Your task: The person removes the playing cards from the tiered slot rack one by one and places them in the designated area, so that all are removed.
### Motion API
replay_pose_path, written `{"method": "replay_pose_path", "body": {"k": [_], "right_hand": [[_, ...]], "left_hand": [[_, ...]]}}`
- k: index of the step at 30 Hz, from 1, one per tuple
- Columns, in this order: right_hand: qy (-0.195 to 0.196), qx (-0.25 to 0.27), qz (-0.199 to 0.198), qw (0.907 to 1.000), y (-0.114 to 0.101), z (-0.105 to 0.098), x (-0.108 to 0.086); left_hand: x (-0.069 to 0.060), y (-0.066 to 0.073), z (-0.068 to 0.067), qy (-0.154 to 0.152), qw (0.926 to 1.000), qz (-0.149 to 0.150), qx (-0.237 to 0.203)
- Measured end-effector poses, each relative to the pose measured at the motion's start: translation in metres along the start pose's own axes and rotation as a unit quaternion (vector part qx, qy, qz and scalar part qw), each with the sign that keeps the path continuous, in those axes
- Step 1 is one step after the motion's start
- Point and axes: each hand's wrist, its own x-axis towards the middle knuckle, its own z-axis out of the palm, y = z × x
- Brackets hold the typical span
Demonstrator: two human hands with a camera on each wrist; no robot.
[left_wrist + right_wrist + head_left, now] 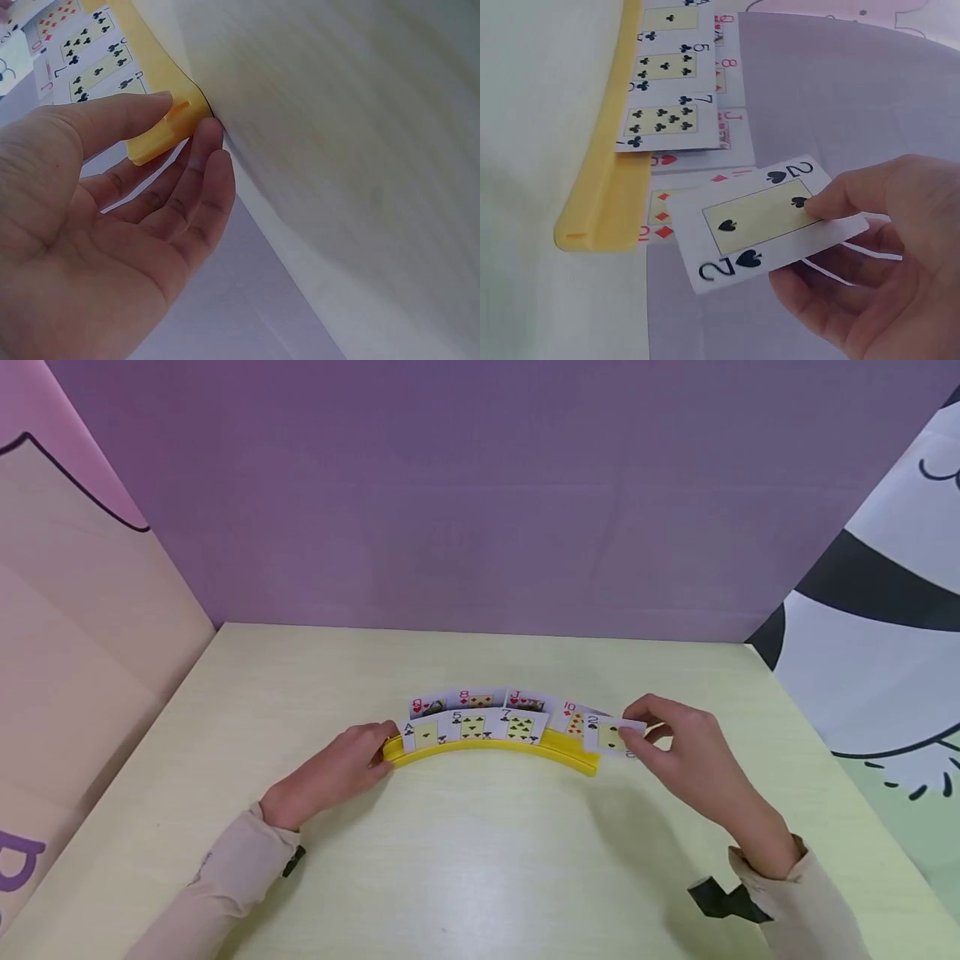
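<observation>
A curved yellow playing-card holder [480, 745] stands on the table. My left hand [341, 774] grips its left end, the thumb on the near side and fingers behind, as the left wrist view shows. My right hand [686, 756] pinches a two of spades [761, 221] between thumb and fingers by the holder's right end. In the right wrist view this card overlaps part of a ten of diamonds [660, 214]. The holder's front row has an ace [425, 735], a five [472, 727] and a seven of clubs [519, 727]. Behind these, a red queen, eight and jack [528, 700] are partly covered.
The pale wooden table [465, 852] extends around the holder. A purple panel [480, 502] rises at its back edge. Printed panels stand on the left [75, 635] and the right [885, 610].
</observation>
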Motion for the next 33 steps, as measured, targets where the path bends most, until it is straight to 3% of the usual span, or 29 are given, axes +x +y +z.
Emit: {"method": "replay_pose_path", "body": {"k": [8,12,18,26,33], "right_hand": [[0.021,0.017,0.04,0.9988,0.01,-0.015,0.001],[0.082,0.028,0.054,0.9948,0.014,-0.018,0.004],[0.181,0.024,0.027,0.9828,0.027,-0.021,0.012],[0.212,0.028,0.016,0.9767,0.051,-0.017,0.03],[0.207,0.041,0.074,0.9746,0.075,-0.004,0.044]], "left_hand": [[-0.002,0.0,0.0,-0.001,1.0,0.001,-0.003],[-0.001,0.0,0.0,0.002,1.0,0.001,-0.001],[0.0,-0.001,0.0,0.003,1.0,0.002,0.003],[-0.001,0.0,-0.001,0.005,0.9999,0.001,0.01],[-0.002,0.001,-0.001,0.005,0.9999,-0.001,0.012]]}}
